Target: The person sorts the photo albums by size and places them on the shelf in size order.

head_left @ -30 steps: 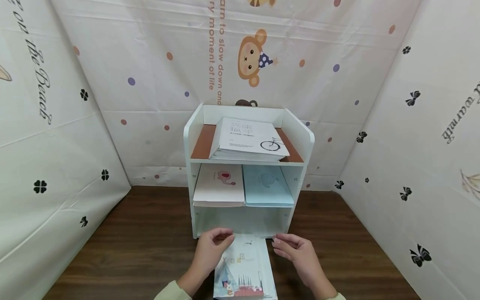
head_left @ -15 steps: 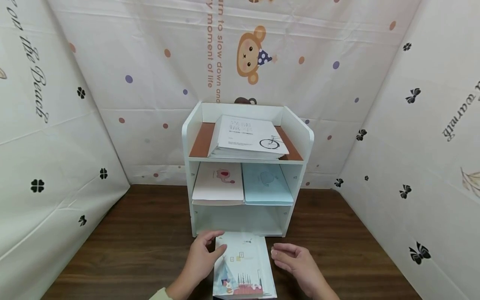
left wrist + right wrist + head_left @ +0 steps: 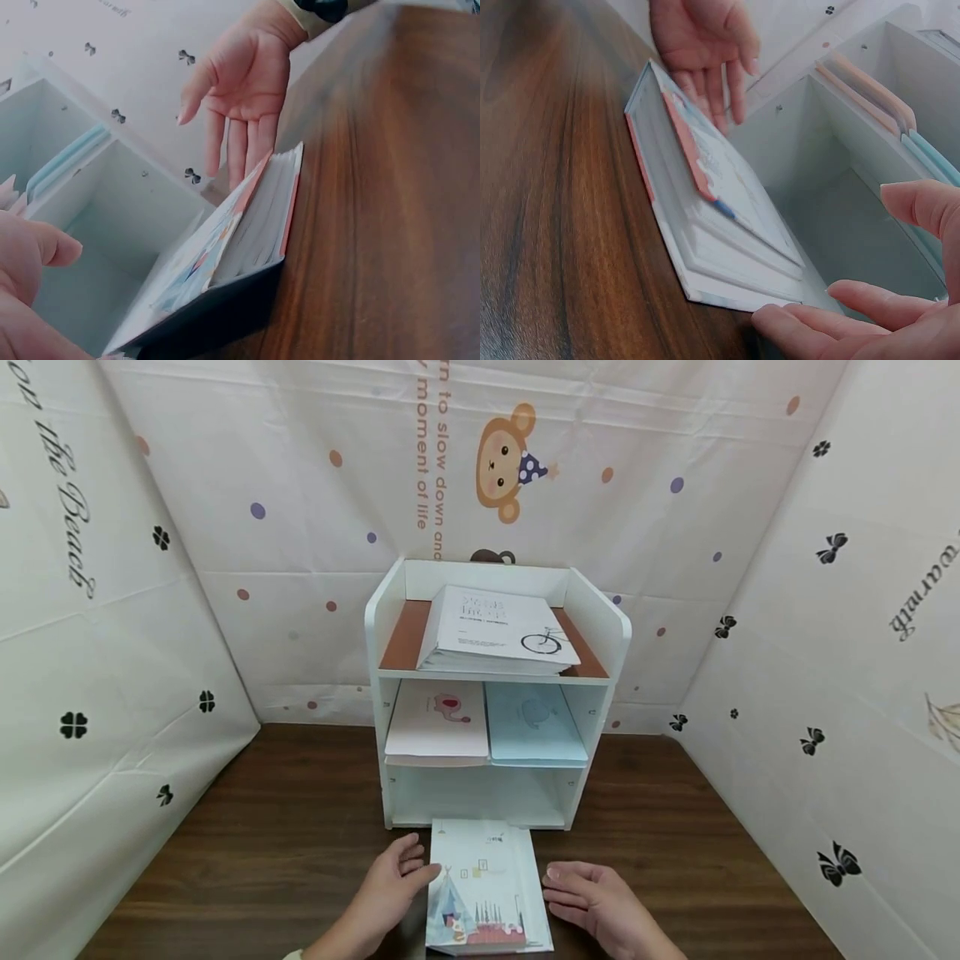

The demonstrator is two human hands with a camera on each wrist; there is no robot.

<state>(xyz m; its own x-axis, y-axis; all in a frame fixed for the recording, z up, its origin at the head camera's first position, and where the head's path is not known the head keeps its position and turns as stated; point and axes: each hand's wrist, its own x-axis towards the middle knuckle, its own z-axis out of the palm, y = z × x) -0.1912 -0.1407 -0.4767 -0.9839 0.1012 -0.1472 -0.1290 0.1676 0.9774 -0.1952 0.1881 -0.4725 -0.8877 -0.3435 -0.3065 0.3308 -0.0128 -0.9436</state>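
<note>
A thick hardcover book (image 3: 476,893) with a pale cover, a blue tent and a red strip lies flat on the table. Its far end reaches the front of the shelf's lowest compartment. Left of the book is my left hand (image 3: 390,881), fingers loosely bent and the thumb tip at the cover's left edge. My right hand (image 3: 596,902) stays beside the right edge with relaxed fingers. Neither grips anything. In the right wrist view the page edges of the book (image 3: 705,217) face the camera, with fingertips of my right hand (image 3: 877,315) right at its near corner.
A white three-level shelf (image 3: 375,693) stands at the back of the dark wooden table (image 3: 247,860). On top rests a stack of white books (image 3: 495,627). The middle level holds pink notebooks (image 3: 438,718) and light blue notebooks (image 3: 536,722). Printed cloth walls surround the table.
Both hands have drawn back toward me along the book's sides. The left moved left off the cover and spread from a near pinch. The book stays where it was; the head view shifted slightly.
</note>
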